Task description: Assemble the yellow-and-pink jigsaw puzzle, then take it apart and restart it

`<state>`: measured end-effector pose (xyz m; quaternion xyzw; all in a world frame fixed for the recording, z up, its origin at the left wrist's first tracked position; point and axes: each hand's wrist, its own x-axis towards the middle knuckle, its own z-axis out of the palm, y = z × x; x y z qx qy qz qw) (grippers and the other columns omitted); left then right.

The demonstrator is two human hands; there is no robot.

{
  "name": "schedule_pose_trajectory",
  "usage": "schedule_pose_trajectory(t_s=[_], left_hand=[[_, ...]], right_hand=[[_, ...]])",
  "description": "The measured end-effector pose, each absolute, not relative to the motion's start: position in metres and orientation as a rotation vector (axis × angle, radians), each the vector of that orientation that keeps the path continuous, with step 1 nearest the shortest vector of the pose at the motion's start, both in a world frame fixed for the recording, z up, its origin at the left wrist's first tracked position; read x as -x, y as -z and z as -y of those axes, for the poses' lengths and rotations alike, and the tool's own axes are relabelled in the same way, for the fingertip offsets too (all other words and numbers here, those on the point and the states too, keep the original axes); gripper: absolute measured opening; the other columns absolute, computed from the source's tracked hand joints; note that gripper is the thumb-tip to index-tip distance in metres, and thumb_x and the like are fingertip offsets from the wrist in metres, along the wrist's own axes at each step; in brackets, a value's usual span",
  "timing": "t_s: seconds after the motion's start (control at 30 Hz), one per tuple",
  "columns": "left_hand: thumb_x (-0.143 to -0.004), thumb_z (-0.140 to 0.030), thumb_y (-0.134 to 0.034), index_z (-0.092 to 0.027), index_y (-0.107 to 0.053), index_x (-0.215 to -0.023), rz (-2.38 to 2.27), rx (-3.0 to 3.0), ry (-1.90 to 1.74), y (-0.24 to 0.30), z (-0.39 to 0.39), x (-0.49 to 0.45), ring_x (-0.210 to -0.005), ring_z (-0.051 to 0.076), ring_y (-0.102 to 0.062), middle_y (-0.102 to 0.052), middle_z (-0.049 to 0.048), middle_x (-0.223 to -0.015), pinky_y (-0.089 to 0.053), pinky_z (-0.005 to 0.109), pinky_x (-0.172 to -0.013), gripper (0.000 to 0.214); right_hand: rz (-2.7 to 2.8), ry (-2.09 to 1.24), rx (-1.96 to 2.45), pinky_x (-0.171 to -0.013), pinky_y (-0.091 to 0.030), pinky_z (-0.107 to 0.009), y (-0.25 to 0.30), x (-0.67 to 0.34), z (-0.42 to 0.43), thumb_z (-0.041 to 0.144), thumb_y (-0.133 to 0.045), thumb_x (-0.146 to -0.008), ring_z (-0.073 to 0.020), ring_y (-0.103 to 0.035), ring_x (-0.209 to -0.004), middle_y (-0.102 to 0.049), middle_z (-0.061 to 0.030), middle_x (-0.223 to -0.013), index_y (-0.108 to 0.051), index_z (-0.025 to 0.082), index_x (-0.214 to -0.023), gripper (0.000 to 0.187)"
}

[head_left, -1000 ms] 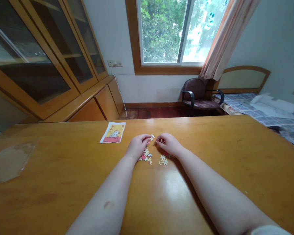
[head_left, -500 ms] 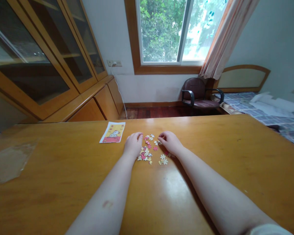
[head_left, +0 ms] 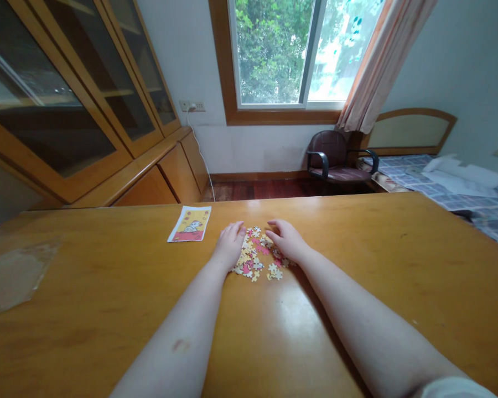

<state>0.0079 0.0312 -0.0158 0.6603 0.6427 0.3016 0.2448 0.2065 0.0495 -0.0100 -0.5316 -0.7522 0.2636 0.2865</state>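
Note:
A small heap of loose jigsaw pieces (head_left: pixel 257 255), yellow, pink and white, lies on the wooden table (head_left: pixel 357 287). My left hand (head_left: pixel 229 245) rests flat on the left side of the heap, fingers stretched forward. My right hand (head_left: pixel 285 240) lies on the right side of the heap, fingers extended toward the far pieces. Both hands touch the pieces and hold none that I can see. A yellow and red picture card (head_left: pixel 190 224) with a cartoon figure lies just left of my left hand.
A clear plastic bag (head_left: pixel 14 272) lies at the table's left edge. Wooden glass-door cabinets (head_left: pixel 78 99) line the left wall. Beyond the table stand a dark armchair (head_left: pixel 334 160), a window and a bed (head_left: pixel 448 188) with papers.
Both hands opened from pinches and spread apart, revealing more pieces, then came back in flat against the heap. The pieces now lie closer together.

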Motion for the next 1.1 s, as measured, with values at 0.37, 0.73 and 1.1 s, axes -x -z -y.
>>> schedule_pose_trajectory(t_s=[0.37, 0.73, 1.1], left_hand=[[-0.094, -0.061, -0.029, -0.019, -0.033, -0.147, -1.266, -1.666, -0.927, 0.027, -0.029, -0.019, -0.144, 0.024, -0.029, -0.030, 0.0127, -0.156, -0.023, 0.042, -0.117, 0.068], [-0.096, -0.059, -0.020, -0.018, -0.060, -0.112, -1.592, -1.039, -1.547, 0.025, -0.042, -0.005, -0.098, 0.022, -0.064, -0.062, 0.0133, -0.122, -0.047, 0.041, -0.092, 0.059], [-0.091, -0.065, -0.030, -0.018, -0.062, -0.104, -1.586, -1.277, -1.398, 0.031, -0.040, -0.006, -0.089, 0.021, -0.064, -0.067, 0.0125, -0.109, -0.049, 0.040, -0.089, 0.059]], right_hand=[[2.462, -0.719, 1.134, -0.115, -0.026, -0.051, 0.006, -0.199, -0.037, 0.044, -0.061, -0.086, -0.0286, -0.039, -0.136, -0.045, -0.0171, -0.145, -0.042, 0.015, -0.143, 0.066], [2.830, -0.445, 0.794, -0.113, -0.015, -0.059, -0.005, -0.178, 0.003, 0.061, -0.064, -0.079, -0.0349, -0.030, -0.139, -0.039, -0.0082, -0.150, -0.051, 0.033, -0.136, 0.064], [2.692, -0.252, 0.940, -0.084, -0.042, -0.032, 0.003, -0.176, -0.013, 0.026, -0.062, -0.087, -0.0201, -0.057, -0.087, -0.068, -0.0065, -0.093, -0.069, 0.018, -0.092, 0.011]])
